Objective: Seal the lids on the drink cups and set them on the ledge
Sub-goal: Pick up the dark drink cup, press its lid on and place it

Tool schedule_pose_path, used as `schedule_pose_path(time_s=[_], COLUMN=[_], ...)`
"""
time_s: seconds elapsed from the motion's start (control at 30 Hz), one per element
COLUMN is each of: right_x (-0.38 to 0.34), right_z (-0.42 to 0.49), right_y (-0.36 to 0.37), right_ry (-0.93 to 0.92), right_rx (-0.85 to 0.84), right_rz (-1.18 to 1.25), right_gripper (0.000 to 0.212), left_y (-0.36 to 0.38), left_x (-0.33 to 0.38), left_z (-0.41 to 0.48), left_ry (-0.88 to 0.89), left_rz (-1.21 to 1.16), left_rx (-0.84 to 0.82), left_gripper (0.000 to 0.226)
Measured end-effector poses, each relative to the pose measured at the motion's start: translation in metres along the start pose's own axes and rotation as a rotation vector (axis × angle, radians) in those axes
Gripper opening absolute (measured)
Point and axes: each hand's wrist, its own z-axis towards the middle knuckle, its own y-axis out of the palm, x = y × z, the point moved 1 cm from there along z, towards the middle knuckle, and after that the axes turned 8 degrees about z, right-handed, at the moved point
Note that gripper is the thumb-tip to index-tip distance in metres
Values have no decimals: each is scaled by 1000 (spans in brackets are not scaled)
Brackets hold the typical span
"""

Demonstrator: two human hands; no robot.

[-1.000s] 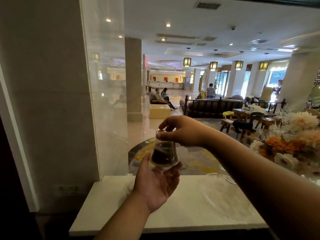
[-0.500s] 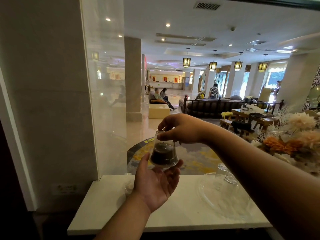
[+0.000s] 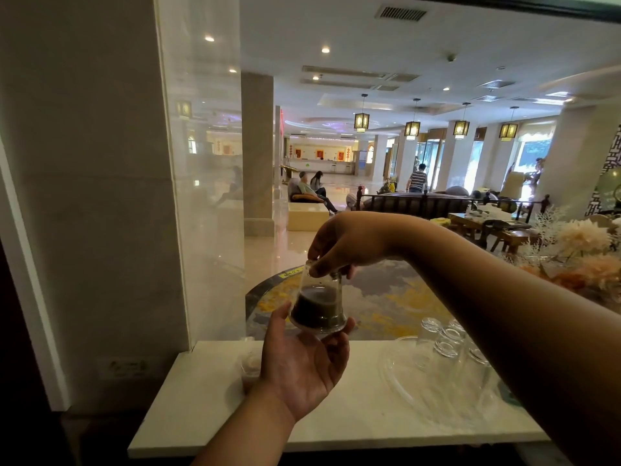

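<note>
clear plastic makes the drink cup (image 3: 318,302), and you can see a dark brown drink filling its wide part. the cup is upside down or tipped, with the wide end at the bottom and the narrow end on top. it is up in the air above the ledge (image 3: 208,391), not touching it. the left hand (image 3: 302,368) is under the cup with the palm up. its fingers are spread, and the thumb and fingertips touch the wide bottom edge, so it cups the cup from below. the right hand (image 3: 346,242) comes in from 3 o'clock and bends down over the top. its fingertips (image 3: 317,269) pinch the narrow end of the cup tight. the ledge is white stone and flat. at 4 o'clock from the cup there is a clear round tray (image 3: 420,398) lying on the ledge, with a few empty clear glasses (image 3: 443,341) on it. just left of the left wrist, at 8 o'clock from the cup, something small and clear (image 3: 250,364) sits on the ledge, but i cannot tell what it is. at 3 o'clock, far to the side, there are orange and white flowers (image 3: 584,250). behind the ledge is a big hall with shiny floors, hanging lamps (image 3: 361,121) and some people sitting far away.
</note>
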Motion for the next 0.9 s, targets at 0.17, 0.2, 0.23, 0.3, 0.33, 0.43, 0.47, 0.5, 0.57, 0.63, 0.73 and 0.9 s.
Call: schedule_pose_path(time_s=[0.17,0.2,0.23,0.3,0.33,0.43,0.47,0.5,0.57,0.63,0.73,0.9], right_x=[24,36,49,76,87,101,100,98,93,89,88,97], right_z=[-12,-17,-20,-22,-21,-8,-5,-2,-1,-1,-4,-10], right_y=[4,9,17,43,59,107,118,126,134,134,127,122], right_ry=[-45,-64,-84,-100,-100,-79,-56,-39,-33,-20,16,59], right_rx=[133,199,279,448,499,429,383,346,291,272,298,321], right_rz=[95,189,305,583,741,1279,1460,1614,1801,1876,1903,1870], right_gripper=[36,37,39,45,46,41,39,38,36,36,35,35], left_y=[8,11,16,34,44,76,85,93,105,111,113,104], left_x=[26,39,54,87,102,134,141,146,153,159,163,157], left_z=[-1,0,0,0,2,7,11,15,23,30,38,53], left_ry=[42,82,121,204,254,357,342,304,227,185,163,163], left_rz=[78,138,240,578,819,1608,1804,1940,2079,2141,2169,2174], left_rx=[99,135,170,237,279,412,414,399,354,312,303,305], left_gripper=[73,70,68,69,75,90,93,93,92,89,85,88])
